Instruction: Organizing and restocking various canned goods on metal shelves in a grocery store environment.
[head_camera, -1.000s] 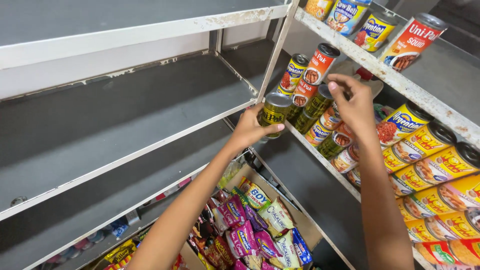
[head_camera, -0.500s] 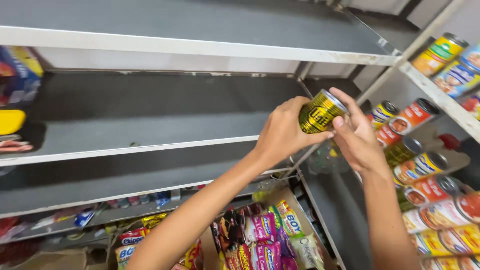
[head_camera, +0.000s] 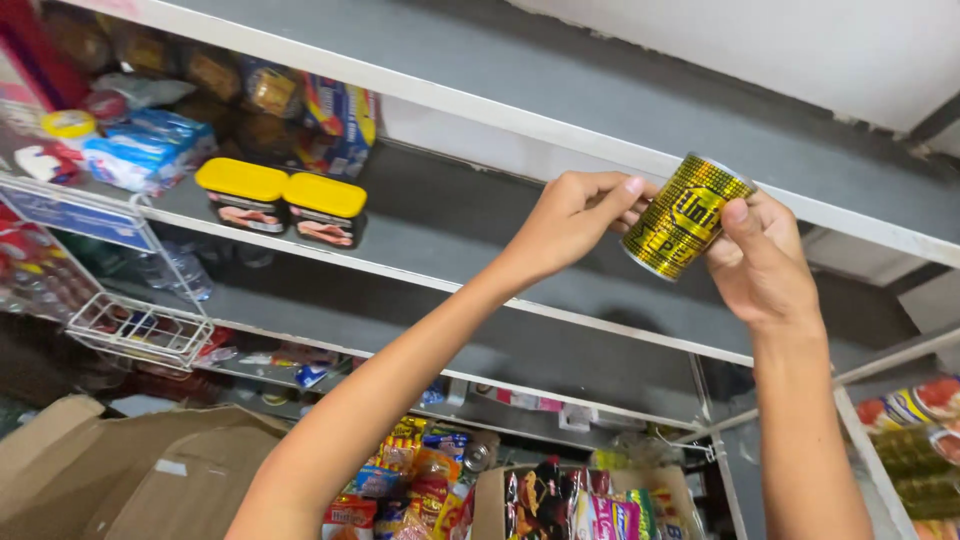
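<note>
1. Two yellow-lidded tubs (head_camera: 282, 203) sit on mid shelf (head_camera: 440, 262), far left.
2. Left hand (head_camera: 566, 220): fingers pinch can's left end.
3. Gold patterned can (head_camera: 685, 216), tilted, held up btwn both hands, near top shelf (head_camera: 560, 95) edge.
4. Right hand (head_camera: 762, 264): thumb & fingers clamped round can.

Held can: a gold can (head_camera: 685, 214) with a dark checked label, tilted, gripped between the left hand (head_camera: 570, 220) and the right hand (head_camera: 762, 262).
Middle shelf: two yellow-lidded tubs (head_camera: 283, 201) side by side; blue-and-white packets (head_camera: 148, 150) to their left.
Below: bright snack packets (head_camera: 580, 505) in pink, yellow and blue.
Lower left: a brown cardboard box (head_camera: 130, 470).
Right edge: stacked cans (head_camera: 915, 440), red, yellow and green.
</note>
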